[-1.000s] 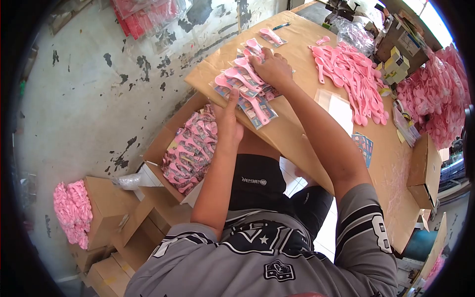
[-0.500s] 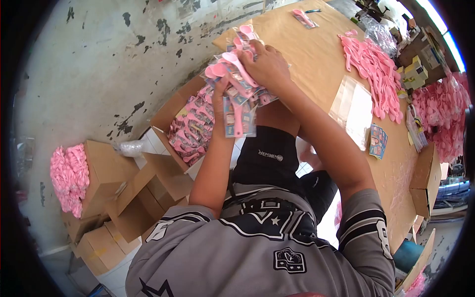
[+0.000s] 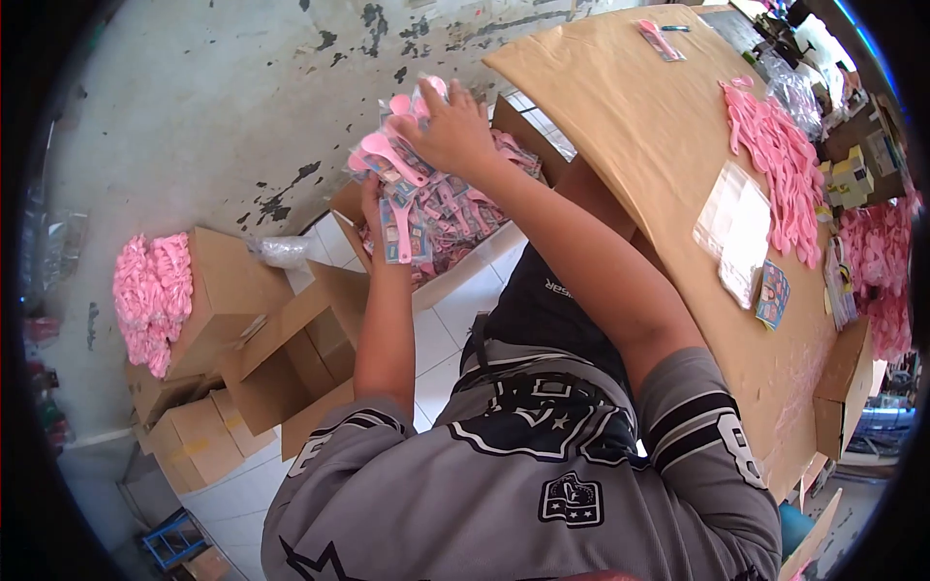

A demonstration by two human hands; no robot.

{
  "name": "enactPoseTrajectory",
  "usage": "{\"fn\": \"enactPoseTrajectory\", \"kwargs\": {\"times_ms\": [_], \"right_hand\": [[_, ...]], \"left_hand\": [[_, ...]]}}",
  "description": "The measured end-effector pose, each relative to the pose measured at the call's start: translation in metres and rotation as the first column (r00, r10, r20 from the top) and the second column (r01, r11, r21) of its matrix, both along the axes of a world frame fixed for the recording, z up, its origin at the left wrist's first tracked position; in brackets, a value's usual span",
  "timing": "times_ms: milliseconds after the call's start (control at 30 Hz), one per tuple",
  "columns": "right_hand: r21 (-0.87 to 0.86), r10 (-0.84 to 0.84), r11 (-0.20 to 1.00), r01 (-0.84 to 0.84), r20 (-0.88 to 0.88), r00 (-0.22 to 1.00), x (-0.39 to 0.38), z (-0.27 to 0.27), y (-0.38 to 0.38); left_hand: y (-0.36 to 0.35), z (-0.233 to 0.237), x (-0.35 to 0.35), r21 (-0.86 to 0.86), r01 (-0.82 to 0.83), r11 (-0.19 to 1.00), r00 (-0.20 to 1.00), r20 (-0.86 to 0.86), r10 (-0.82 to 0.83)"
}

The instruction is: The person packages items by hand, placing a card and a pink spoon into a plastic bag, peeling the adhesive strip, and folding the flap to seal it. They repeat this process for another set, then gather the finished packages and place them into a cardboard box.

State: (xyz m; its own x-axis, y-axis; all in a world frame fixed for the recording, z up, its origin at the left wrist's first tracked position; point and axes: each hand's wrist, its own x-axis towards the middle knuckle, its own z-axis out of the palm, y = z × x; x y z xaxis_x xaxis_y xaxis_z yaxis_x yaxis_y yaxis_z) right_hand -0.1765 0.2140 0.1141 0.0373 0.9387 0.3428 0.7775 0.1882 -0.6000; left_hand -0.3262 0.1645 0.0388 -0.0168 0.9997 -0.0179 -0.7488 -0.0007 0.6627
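— Starting with the arms: how are they posed?

— Both reach forward and to the left of the frame, off the edge of the table (image 3: 620, 116). The left arm runs straight up the middle. Its left hand (image 3: 375, 211) is closed from below on the near end of the bundle of packaged pink spoons (image 3: 431, 189), with the thumb on top. The right arm is bent at the elbow and crosses from the lower right. The right hand (image 3: 450, 131) lies palm down on the bundle with its fingers spread, pressing rather than gripping.

— Where is the bundle?

— Upper middle, clamped between the two hands, just above an open carton (image 3: 455, 276) that already holds more packets.

— And the counts?

— Two hands and one bundle; its packets overlap too much to count. On the table there is one heap of loose pink spoons (image 3: 775, 165) at upper right, one single packet (image 3: 659, 39) at the far end, one patch of clear bags (image 3: 736, 223), and one small stack of printed cards (image 3: 772, 293) just below them. At left stand several cardboard boxes (image 3: 228, 290), one with a pink heap (image 3: 150, 300) at its mouth.
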Motion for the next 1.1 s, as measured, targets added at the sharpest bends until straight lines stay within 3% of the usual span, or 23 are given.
{"fn": "enactPoseTrajectory", "kwargs": {"times_ms": [67,133,167,233,400,433,533,667,767,867,967,1100], "right_hand": [[0.037,-0.019,0.999,0.018,0.026,0.999,0.007,-0.019,0.01],[0.084,-0.006,0.996,0.006,-0.001,1.0,0.017,-0.016,-0.002],[0.112,0.01,0.994,-0.007,-0.026,1.0,0.024,-0.011,-0.011],[0.13,0.048,0.991,-0.038,-0.075,0.996,0.043,0.01,-0.022],[0.152,0.111,0.984,-0.098,-0.082,0.99,0.091,0.06,-0.026],[0.226,0.092,0.971,-0.083,-0.026,0.995,0.103,0.064,-0.02],[0.237,-0.051,0.971,0.024,0.107,0.993,0.156,0.082,0.0],[0.113,-0.261,0.965,0.237,0.318,0.911,0.25,0.066,0.036],[0.406,-0.437,0.88,0.248,0.484,0.758,0.326,0.017,0.069],[0.336,-0.469,0.877,0.343,0.446,0.762,0.358,0.016,0.064],[0.021,-0.366,0.92,0.392,0.406,0.837,0.376,0.022,0.069],[0.12,-0.395,0.906,0.406,0.584,0.709,0.34,0.035,0.054]], "left_hand": [[0.025,-0.09,-0.031,-0.098,-0.049,0.994,0.997,-0.063,0.043],[0.025,-0.174,-0.062,-0.072,-0.043,0.996,0.978,-0.208,0.027],[0.007,-0.177,-0.066,-0.303,-0.075,0.95,0.994,-0.099,0.047],[-0.027,-0.173,-0.069,-0.7,-0.037,0.713,0.985,0.095,0.144],[-0.015,-0.241,-0.07,-0.677,-0.103,0.728,0.994,-0.102,0.046],[-0.008,-0.245,-0.066,-0.667,-0.115,0.736,0.991,-0.133,0.035],[0.007,-0.249,-0.051,-0.58,-0.072,0.811,0.981,-0.189,-0.048],[0.004,-0.229,-0.032,-0.506,-0.03,0.862,0.957,-0.264,-0.122],[-0.015,-0.195,-0.01,-0.488,-0.027,0.872,0.929,-0.334,-0.158],[-0.04,-0.176,0.007,-0.479,0.041,0.877,0.882,-0.396,-0.257],[-0.065,-0.162,0.022,-0.491,0.206,0.847,0.796,-0.419,-0.437],[-0.086,-0.157,0.044,-0.532,0.285,0.797,0.758,-0.384,-0.528]]}}
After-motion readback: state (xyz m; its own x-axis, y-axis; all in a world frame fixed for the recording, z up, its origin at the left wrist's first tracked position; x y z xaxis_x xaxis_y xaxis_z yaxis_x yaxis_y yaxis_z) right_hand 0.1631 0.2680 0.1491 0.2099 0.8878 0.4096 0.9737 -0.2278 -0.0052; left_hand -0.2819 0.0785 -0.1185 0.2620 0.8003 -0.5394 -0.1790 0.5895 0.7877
